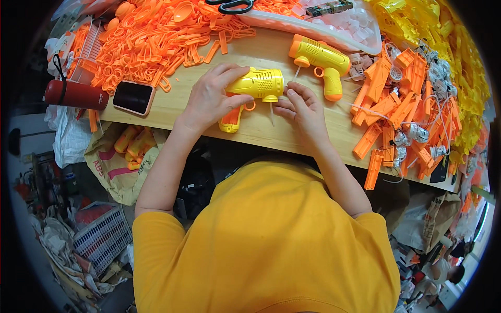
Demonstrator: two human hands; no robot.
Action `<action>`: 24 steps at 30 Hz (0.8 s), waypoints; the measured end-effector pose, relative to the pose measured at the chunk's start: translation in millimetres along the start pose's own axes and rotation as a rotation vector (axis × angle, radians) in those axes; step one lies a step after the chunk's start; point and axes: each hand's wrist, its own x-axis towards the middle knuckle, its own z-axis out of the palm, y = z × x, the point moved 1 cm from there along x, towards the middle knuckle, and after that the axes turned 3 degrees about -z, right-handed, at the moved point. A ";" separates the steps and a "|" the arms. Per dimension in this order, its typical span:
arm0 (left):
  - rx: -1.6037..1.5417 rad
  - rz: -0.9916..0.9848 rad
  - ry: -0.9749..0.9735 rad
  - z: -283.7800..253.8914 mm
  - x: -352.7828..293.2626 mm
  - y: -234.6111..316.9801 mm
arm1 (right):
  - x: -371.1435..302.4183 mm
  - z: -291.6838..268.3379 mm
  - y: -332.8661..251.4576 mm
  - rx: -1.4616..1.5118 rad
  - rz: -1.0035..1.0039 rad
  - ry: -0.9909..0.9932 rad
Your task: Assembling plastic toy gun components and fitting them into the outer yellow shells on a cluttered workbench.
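My left hand [211, 99] is wrapped over the top and back of a yellow toy bubble gun [261, 83] with an orange handle and a ring-shaped trigger. The gun lies near the table's front edge, its front end to the right. Under that end sits a yellow cap, with a thin clear tube [272, 116] hanging from it. Close beside the cap, my right hand [305, 110] has its fingers bent together; what they pinch, if anything, is too small to make out. Beyond it lies a second yellow and orange toy gun [323, 55], also with a capped tube.
Small orange parts [151, 41] heap at the back left, near a phone [134, 97] and a red bottle [76, 95]. Orange shells with wired motors [386, 99] pile up at right, beside yellow parts [469, 78]. Scissors [235, 6] and a white tray [313, 25] stand behind.
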 end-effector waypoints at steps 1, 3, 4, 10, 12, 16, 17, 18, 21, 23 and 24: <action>0.063 -0.014 0.014 0.7 -1.6 1.8 | 0.2 0.3 -0.1 0.001 -0.001 0.007; 0.047 -0.034 0.021 1.7 -2.1 2.8 | 1.7 1.4 -0.6 0.010 -0.001 0.001; 0.029 -0.052 0.029 1.6 -2.5 3.7 | 1.8 1.7 -1.3 0.018 -0.004 -0.004; -0.113 -0.065 0.006 4.5 -5.8 2.0 | -0.4 7.9 -2.6 -0.028 -0.088 0.022; -0.069 0.055 0.067 4.5 -10.4 14.5 | -3.2 7.5 -6.5 -0.005 -0.079 -0.035; 0.010 0.286 0.166 10.6 -17.9 36.4 | -8.2 7.7 -7.4 -0.014 -0.127 -0.150; -0.042 0.296 0.197 11.8 -19.3 39.1 | -10.0 7.4 -8.7 -0.089 -0.168 -0.162; -0.140 0.213 0.206 11.3 -22.5 43.0 | -13.3 9.3 -10.0 -0.089 -0.170 -0.164; -0.752 -0.165 0.352 22.5 -24.6 35.1 | -27.1 14.3 -13.6 -0.141 -0.395 -0.182; -0.882 -0.330 0.350 22.1 -19.5 41.6 | -29.4 13.0 -14.3 -0.350 -0.528 -0.209; -0.950 -0.369 0.342 24.0 -17.7 40.3 | -29.7 11.4 -13.0 -0.350 -0.526 -0.208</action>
